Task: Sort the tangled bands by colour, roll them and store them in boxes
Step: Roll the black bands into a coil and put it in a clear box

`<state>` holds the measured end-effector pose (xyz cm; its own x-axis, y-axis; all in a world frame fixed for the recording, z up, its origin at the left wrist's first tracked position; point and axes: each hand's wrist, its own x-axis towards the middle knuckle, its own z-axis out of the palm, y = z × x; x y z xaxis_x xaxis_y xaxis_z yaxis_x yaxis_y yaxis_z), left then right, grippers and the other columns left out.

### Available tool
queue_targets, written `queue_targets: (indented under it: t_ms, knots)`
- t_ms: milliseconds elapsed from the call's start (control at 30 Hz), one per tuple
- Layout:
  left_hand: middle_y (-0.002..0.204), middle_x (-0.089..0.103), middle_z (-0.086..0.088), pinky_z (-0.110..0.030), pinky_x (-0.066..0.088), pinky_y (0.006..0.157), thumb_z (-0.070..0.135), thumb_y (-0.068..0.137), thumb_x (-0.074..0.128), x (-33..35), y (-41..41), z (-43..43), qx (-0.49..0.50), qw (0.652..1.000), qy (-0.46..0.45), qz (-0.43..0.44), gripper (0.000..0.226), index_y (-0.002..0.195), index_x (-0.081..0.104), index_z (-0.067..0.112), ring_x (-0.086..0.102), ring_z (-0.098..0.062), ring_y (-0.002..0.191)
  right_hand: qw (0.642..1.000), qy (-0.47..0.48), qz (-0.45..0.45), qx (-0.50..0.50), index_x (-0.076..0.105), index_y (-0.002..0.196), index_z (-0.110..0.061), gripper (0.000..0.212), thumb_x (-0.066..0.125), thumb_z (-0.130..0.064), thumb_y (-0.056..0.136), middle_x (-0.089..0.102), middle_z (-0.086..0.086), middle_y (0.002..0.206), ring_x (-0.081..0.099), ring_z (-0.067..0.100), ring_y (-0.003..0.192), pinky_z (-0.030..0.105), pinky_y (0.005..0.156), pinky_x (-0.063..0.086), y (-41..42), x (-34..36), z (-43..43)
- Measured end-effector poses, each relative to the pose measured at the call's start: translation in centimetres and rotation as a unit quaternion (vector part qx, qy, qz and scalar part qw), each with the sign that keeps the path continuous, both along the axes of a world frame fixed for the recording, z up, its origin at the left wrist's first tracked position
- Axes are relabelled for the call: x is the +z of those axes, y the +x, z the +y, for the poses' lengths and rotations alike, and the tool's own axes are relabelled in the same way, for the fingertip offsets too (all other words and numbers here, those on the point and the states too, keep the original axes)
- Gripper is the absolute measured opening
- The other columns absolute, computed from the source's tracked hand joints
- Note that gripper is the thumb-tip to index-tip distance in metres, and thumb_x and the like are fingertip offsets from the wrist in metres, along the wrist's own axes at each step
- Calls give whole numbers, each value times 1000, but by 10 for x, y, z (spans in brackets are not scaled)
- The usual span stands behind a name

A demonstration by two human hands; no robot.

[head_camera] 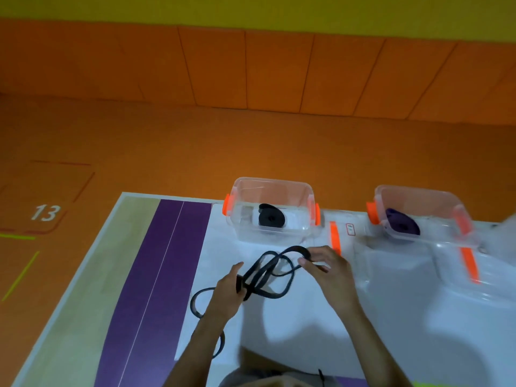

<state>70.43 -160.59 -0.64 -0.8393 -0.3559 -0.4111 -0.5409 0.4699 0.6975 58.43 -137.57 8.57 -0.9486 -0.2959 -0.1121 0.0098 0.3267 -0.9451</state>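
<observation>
Just in front of the clear box (272, 188) that holds a rolled black band (271, 217), a loose black band (268, 275) lies in tangled loops. The left hand (227, 289) grips its bunched strands with curled fingers, and the right hand (324, 268) pinches the far loop. Right of that box, a second clear box (418, 194) holds a rolled purple band (402, 223). Two rolls look stored; this band is yet to be untangled, rolled and boxed.

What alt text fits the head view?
Over a white table, the left hand grips the bunched middle of a tangled black band while the right hand pinches one loop. Behind them, a clear box holds a black roll and a second box holds a purple roll.
</observation>
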Motion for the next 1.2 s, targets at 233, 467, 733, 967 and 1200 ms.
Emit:
queue_targets:
  t_ms: [233, 467, 733, 967, 1200]
  knots:
    - [144, 42, -16, -41, 49, 102, 30, 102, 63, 36, -26, 9, -32, 987, -78, -133, 69, 161, 27, 27, 49, -37, 131, 992, -39, 124, 7, 81, 98, -21, 17, 85, -10, 87, 74, -15, 101, 69, 0, 96, 6, 74, 49, -1, 74, 4]
    - [164, 27, 31, -23, 26, 121, 14, 98, 68, 127, -50, 13, -178, 967, 114, 139, 79, 155, 32, 56, 24, 12, 150, 977, -71, 199, 42, 78, 108, -28, 27, 80, -8, 91, 70, -13, 105, 68, 8, 103, 11, 79, 55, -6, 104, 8]
    - [101, 74, -6, -29, 55, 95, 15, 90, 84, 189, -75, 40, -113, 910, 279, 284, 32, 119, 73, 20, 70, -17, 97, 973, -163, 163, 29, 76, 110, -35, 36, 73, -3, 95, 75, -9, 105, 74, 12, 103, 26, 93, 60, -22, 131, -4]
    - [84, 73, 19, -17, 55, 76, 19, 77, 94, 200, -84, 55, -4, 915, 143, 377, 33, 97, 73, 34, 70, -2, 79, 972, -128, 170, 96, 68, 138, -29, 38, 57, -15, 104, 72, -10, 125, 64, 9, 127, 19, 105, 50, -20, 134, -7]
    - [106, 77, 21, -13, 55, 88, 12, 86, 87, 195, -76, 53, -17, 911, 115, 395, 36, 110, 74, 35, 74, -2, 101, 978, -120, 172, -13, 70, 119, -49, 34, 78, -25, 95, 78, -16, 106, 75, 6, 98, 19, 86, 60, -16, 137, -20]
